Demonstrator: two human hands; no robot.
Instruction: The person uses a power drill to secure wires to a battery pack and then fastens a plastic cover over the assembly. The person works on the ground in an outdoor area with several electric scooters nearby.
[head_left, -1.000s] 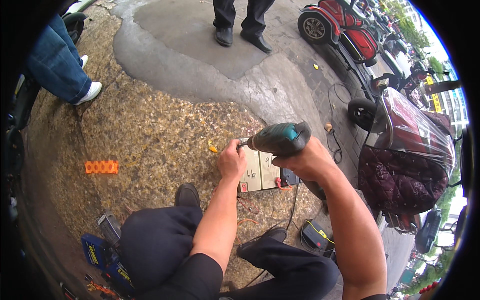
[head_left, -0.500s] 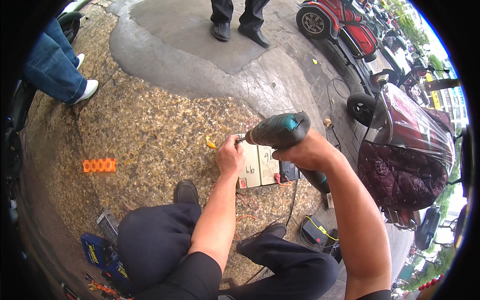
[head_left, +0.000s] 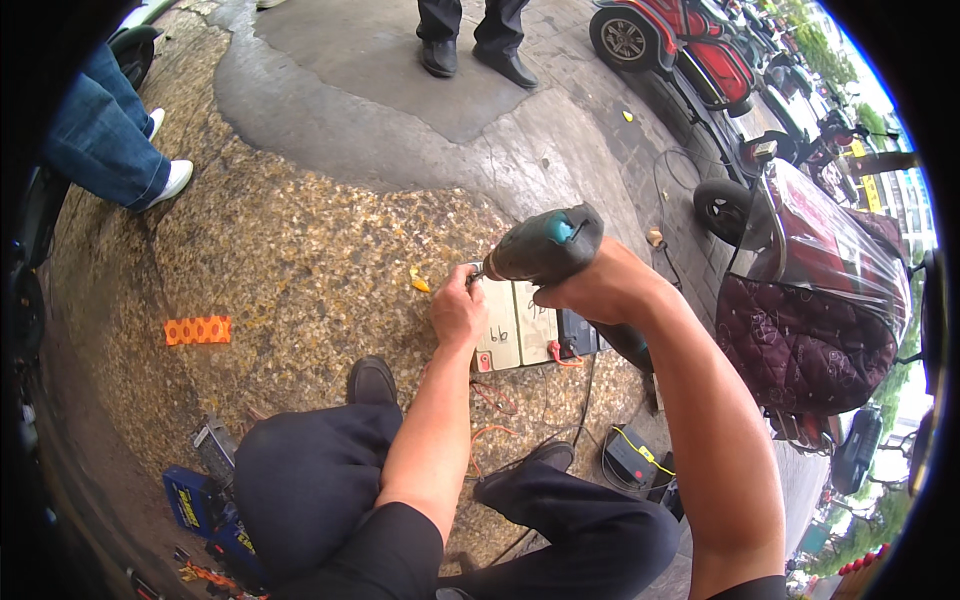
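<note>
My right hand (head_left: 600, 285) grips a dark green cordless drill (head_left: 545, 245), held level with its bit pointing left. My left hand (head_left: 458, 308) is closed around the drill's bit at the tip. Below both hands, pale rectangular batteries (head_left: 515, 330) with red wires (head_left: 560, 352) lie on the ground. A small yellow scrap (head_left: 418, 281) lies on the pebbled pavement just left of my left hand. I am crouched, and my dark trouser knees show at the bottom.
A maroon scooter with a quilted cover (head_left: 815, 300) stands close on the right. A small black box (head_left: 630, 458) trails wires by my right foot. An orange strip (head_left: 198, 329) and a blue box (head_left: 200, 505) lie left. Two people's legs (head_left: 470, 35) (head_left: 105, 130) stand beyond.
The drill and both hands stay together above the batteries. They have shifted a little to the right in view as my head turned.
</note>
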